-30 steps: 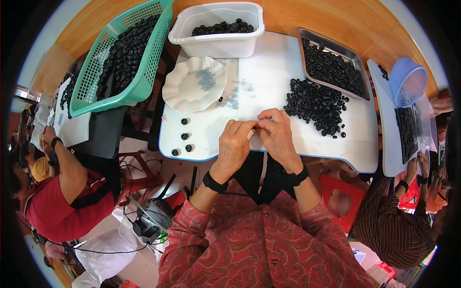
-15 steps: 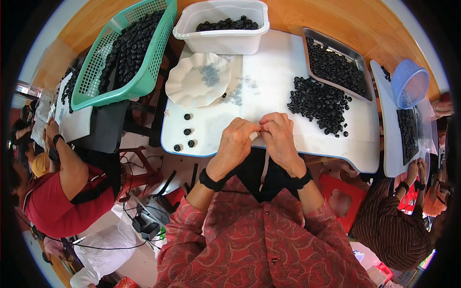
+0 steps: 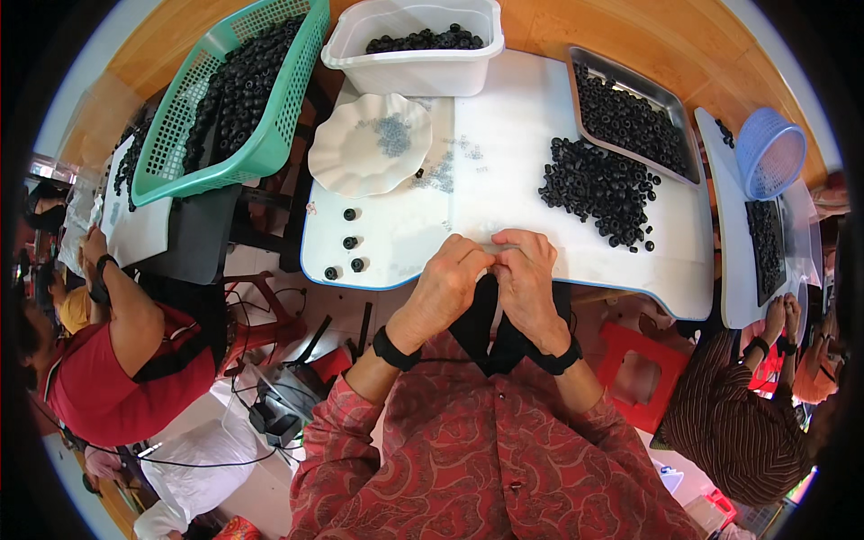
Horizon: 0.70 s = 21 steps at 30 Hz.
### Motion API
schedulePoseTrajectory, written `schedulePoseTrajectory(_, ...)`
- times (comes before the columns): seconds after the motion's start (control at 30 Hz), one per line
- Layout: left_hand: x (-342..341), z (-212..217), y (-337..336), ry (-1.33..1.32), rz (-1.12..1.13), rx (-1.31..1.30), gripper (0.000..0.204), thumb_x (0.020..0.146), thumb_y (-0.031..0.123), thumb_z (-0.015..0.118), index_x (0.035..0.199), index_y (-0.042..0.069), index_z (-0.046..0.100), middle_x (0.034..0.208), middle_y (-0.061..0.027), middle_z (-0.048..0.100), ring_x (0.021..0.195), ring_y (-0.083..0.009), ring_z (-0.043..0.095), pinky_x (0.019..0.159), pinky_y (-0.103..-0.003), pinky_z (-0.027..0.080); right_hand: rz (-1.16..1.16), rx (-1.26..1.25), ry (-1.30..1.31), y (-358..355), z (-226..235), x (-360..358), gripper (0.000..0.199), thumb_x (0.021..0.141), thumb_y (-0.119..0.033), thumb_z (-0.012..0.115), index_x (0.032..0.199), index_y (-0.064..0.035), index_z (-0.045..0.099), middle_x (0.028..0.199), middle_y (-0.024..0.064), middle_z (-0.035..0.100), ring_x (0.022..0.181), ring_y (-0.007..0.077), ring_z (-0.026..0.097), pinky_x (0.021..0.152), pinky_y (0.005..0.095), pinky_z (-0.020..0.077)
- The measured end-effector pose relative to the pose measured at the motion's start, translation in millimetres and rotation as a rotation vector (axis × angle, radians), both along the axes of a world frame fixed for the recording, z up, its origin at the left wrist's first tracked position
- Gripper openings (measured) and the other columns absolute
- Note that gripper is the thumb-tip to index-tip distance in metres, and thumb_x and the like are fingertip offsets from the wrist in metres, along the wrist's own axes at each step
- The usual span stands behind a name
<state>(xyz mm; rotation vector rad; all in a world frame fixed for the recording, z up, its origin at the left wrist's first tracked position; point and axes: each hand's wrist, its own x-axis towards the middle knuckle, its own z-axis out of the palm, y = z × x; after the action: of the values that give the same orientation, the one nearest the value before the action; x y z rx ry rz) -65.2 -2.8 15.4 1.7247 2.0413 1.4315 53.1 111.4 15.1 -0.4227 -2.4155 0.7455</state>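
Observation:
My left hand [image 3: 450, 277] and my right hand [image 3: 526, 279] meet fingertip to fingertip over the front edge of the white table [image 3: 504, 207]. Fingers on both hands are curled in a pinch, and whatever lies between them is hidden. To the left of my left hand, several small black round parts [image 3: 350, 243] stand apart on the tabletop. Beyond them sits a cream scalloped plate [image 3: 337, 162] with small clear pieces [image 3: 393, 137] on it; more clear pieces are scattered beside it. A loose pile of black parts [image 3: 598, 187] lies beyond my right hand.
A white tub [image 3: 414, 72] and a metal tray [image 3: 688, 153], both with black parts, stand at the back. A green basket [image 3: 288, 117] is at the left, a blue basket [image 3: 769, 153] at the right. People sit on both sides; a red stool [image 3: 634, 369] is near my right.
Both hands have come slightly nearer to my body, still pinched together. A pale bit seen at my left fingertips before is now hidden. The parts on the table keep their places.

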Motion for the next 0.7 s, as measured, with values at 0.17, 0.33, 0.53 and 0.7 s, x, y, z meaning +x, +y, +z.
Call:
schedulePoseTrajectory(0.17, 0.2, -2.3, 0.1, -0.013, -0.017, 0.002, 0.036, 0.068, -0.018, 0.055, 0.097, 0.0, 0.067, 0.092, -0.0152, 0.062, 0.088, -0.0348, 0.059, 0.077, -0.04, 0.051, 0.01, -0.035, 0.019, 0.9, -3.5, 3.0, 0.013, 0.074, 0.003, 0.069, 0.081, -0.0035, 0.06, 0.113, 0.0085, 0.059, 0.106, 0.03, 0.05, 0.093, 0.0421, 0.034)
schedulePoseTrajectory(0.33, -2.8, 0.6, -0.7, -0.026, -0.034, 0.016, 0.036, 0.067, -0.018, 0.055, 0.097, -0.001, 0.066, 0.091, -0.0151, 0.062, 0.087, -0.0349, 0.059, 0.076, -0.04, 0.051, 0.036, -0.035, 0.017, 2.1, 0.2, 2.7, 0.013, 0.075, 0.003, 0.068, 0.082, -0.003, 0.059, 0.115, 0.0094, 0.059, 0.106, 0.0304, 0.049, 0.093, 0.0423, 0.0337)
schedulePoseTrajectory(0.53, -2.6, 4.7, -0.7, 0.028, -0.053, -0.029, 0.038, 0.066, -0.018, 0.054, 0.098, -0.001, 0.066, 0.091, -0.015, 0.061, 0.087, -0.0348, 0.058, 0.075, -0.041, 0.05, 0.053, -0.028, -0.023, 2.8, -0.7, 4.3, 0.015, 0.076, 0.004, 0.067, 0.087, -0.0025, 0.058, 0.118, 0.0107, 0.057, 0.108, 0.0308, 0.049, 0.095, 0.0428, 0.033)
schedulePoseTrajectory(0.7, -3.7, 4.3, -0.3, 0.024, -0.069, -0.015, 0.039, 0.065, -0.019, 0.053, 0.097, 0.0, 0.064, 0.092, -0.0153, 0.061, 0.088, -0.0352, 0.058, 0.075, -0.041, 0.05, 0.049, -0.121, 0.011, 1.6, 0.9, 6.8, 0.015, 0.079, 0.005, 0.064, 0.092, -0.0018, 0.059, 0.118, 0.011, 0.057, 0.109, 0.0315, 0.049, 0.098, 0.043, 0.0339)
